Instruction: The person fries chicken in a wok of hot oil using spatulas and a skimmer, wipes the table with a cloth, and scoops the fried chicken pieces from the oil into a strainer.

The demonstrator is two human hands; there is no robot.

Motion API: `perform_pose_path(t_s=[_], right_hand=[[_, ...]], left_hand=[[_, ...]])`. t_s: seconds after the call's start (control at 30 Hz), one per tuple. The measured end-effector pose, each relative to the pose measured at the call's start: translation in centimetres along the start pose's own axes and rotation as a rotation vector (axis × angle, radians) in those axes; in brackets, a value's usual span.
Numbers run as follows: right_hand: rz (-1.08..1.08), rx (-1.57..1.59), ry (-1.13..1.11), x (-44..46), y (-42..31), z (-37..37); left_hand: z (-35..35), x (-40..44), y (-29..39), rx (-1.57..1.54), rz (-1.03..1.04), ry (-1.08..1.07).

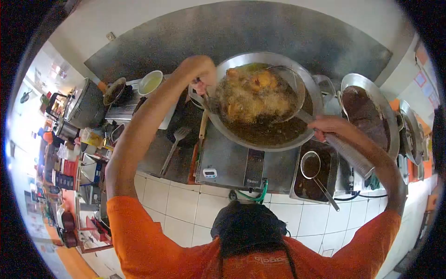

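A wide metal wok (260, 145) holds dark bubbling oil, with golden-brown frying pieces (253, 93) crowded in its middle and left. My right hand (327, 125) is closed around the handle of a large round wire skimmer (304, 115). The skimmer's hoop lies over the right part of the food, and its thick handle runs down past my hand to the lower right. At the wok's left rim, my left hand (203, 74) is closed with the fingers curled down. A metallic piece shows below it, but what it grips is mostly hidden.
A slotted turner (175, 144) lies left of the wok. A small timer (210, 173) sits in front. To the right are a small strainer (310, 165) over an oily tray (297, 191) and another large pan (392, 139). A bowl (151, 83) stands at the back left.
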State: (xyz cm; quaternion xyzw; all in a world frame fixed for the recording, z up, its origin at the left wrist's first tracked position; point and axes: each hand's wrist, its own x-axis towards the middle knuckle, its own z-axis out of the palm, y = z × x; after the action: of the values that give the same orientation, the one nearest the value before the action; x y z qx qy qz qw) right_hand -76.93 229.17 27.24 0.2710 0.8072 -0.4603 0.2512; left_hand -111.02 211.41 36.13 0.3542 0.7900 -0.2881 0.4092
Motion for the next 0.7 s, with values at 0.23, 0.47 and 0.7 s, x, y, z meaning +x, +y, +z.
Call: perform_pose_path(t_s=[0.23, 0.47, 0.7], right_hand=[[-0.012, 0.347, -0.014, 1.3, 3.4, 5.5], [0.179, 0.924, -0.253, 0.6, -0.4, 8.4], [0.130, 0.905, -0.140, -2.2, -2.3, 8.6]], left_hand=[[5.2, 4.0, -6.0, 0.108, 0.354, 0.552], [7.4, -0.7, -4.3, -0.186, 0.137, 0.823], [5.6, 2.8, -4.7, -0.246, 0.163, 1.006]])
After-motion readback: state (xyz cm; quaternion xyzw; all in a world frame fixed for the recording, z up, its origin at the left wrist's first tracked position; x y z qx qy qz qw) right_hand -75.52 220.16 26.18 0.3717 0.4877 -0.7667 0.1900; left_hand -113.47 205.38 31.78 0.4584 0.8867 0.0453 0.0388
